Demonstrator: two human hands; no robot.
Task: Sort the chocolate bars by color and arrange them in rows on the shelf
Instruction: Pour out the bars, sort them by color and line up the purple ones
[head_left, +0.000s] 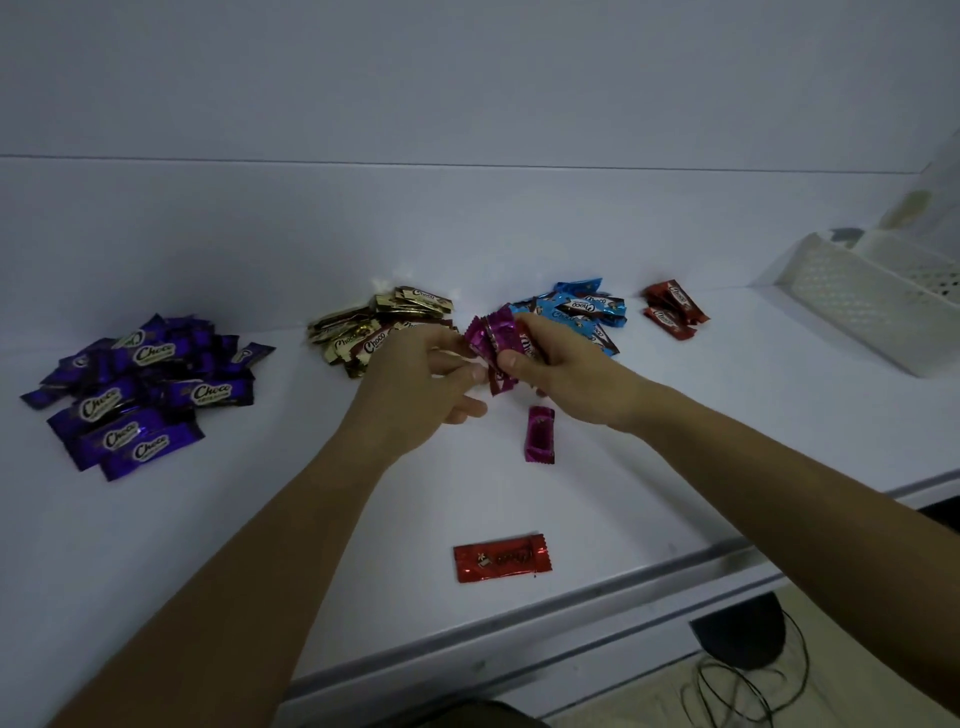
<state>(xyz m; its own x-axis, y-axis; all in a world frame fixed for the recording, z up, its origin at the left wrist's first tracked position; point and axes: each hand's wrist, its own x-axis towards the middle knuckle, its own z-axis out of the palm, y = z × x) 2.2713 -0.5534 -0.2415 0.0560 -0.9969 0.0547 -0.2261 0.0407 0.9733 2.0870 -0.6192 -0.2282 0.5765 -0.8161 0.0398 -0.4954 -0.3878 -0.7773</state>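
The right hand (561, 374) curls round a bunch of magenta bars (493, 340), the left hand (423, 387) pinching its edge; their print is mostly covered. "Choco" reads on the purple pile (140, 384) far left of them; a loose magenta bar (540, 435) lies just below.

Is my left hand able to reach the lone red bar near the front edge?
Likely yes: the red bar lies alone with nothing over it, though the left hand pinches the magenta bars and must free itself.
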